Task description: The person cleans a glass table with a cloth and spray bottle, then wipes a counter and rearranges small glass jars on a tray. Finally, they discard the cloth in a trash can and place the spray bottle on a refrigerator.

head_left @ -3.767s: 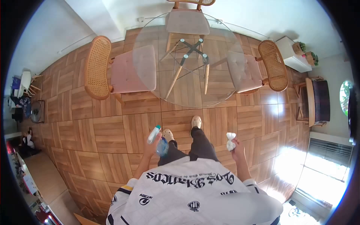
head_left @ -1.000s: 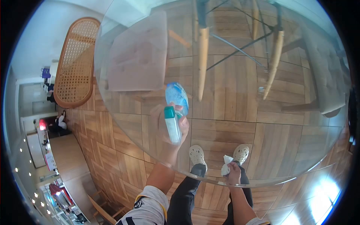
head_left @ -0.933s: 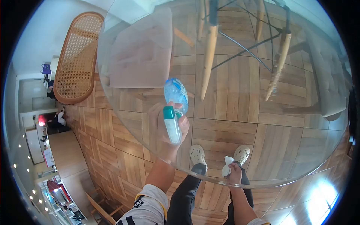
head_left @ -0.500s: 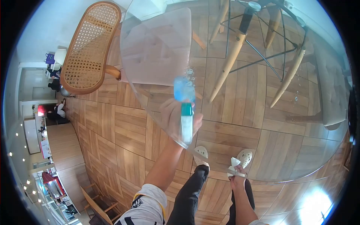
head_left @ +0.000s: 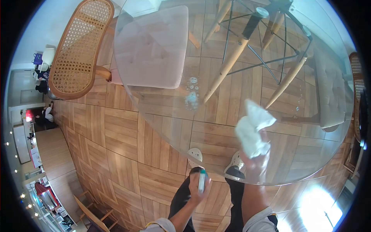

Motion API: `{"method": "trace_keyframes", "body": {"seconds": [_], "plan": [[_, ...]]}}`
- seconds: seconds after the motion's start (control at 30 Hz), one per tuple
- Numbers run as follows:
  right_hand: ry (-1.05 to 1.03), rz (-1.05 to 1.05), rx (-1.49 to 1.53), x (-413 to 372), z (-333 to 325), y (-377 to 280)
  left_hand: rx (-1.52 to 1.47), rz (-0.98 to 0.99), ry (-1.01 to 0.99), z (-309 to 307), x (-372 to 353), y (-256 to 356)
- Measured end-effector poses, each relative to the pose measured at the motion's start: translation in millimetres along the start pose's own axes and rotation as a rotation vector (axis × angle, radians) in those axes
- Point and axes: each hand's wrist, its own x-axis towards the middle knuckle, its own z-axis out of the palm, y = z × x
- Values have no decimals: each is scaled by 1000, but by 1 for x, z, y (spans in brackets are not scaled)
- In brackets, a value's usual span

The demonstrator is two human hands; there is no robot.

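Observation:
My left hand (head_left: 199,190) is closed round a spray bottle (head_left: 202,181) with a teal and white head, down by the near edge of the round glass table (head_left: 216,145). A crumpled white tissue (head_left: 251,131) is in my right hand (head_left: 257,164), which reaches out over the glass. Blurred fingers are partly covered by the tissue. Foamy spray (head_left: 191,97) lies on the glass left of the tissue, with small droplets (head_left: 297,108) farther right.
Under the glass show wooden table legs (head_left: 228,69), a pink cushioned seat (head_left: 154,50) and a grey tufted seat (head_left: 332,89). A cane chair back (head_left: 77,50) stands at left. Wood flooring (head_left: 119,131) surrounds it; a person (head_left: 47,114) is far left.
My left hand has drawn back from over the glass with the spray bottle, leaving foam in view. The right hand has moved up and forward over the table with the tissue.

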Motion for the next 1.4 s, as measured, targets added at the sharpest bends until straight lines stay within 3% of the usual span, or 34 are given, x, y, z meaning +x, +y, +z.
{"method": "trace_keyframes", "body": {"seconds": [0.07, 0.17, 0.3, 0.47, 0.63, 0.7, 0.77, 0.8, 0.87, 0.97, 1.03, 1.13, 1.23, 1.3, 1.33, 1.4], "plan": [[-315, 62, 90, -2, 18, 30, 6, -112, -104, -10, -32, 3], [-269, 129, -8, -4, 67, 67, 41, -173, -256, -25, -66, 9], [-403, 149, 376, 50, 110, 95, 22, -128, -299, -22, -82, -2], [-271, 51, 407, 46, 114, 65, 13, -168, -263, -16, -61, -22], [-136, 127, 372, 116, 135, 133, -5, -185, -360, -12, -35, -38], [-208, 195, 488, 127, 138, 123, 1, -236, -372, -12, -23, -36], [-457, 272, 734, 134, 134, 74, 18, -125, -320, -7, -12, -40], [-368, 62, 571, 142, 143, 63, 26, -77, -292, -6, -8, -39], [-105, -72, 643, 154, 167, 62, 17, -54, -308, -7, 4, -39], [-203, -177, -320, 185, 160, 141, 9, -9, -263, -4, 22, -46], [-163, 168, 295, 177, 159, 148, 39, 37, -231, -2, 39, -47], [-167, 129, 372, 107, 150, 84, 75, 66, -219, 3, 61, -36], [-356, -54, 419, 143, 135, 62, 8, -51, -207, -2, 75, -39], [-402, -35, 357, 185, 142, 92, -92, -155, -197, -6, 95, -44], [-409, 4, 341, 189, 144, 104, -75, -142, -226, -5, 102, -56], [-412, 66, 341, 161, 141, 104, -14, 85, -105, -2, 127, -53]]}}
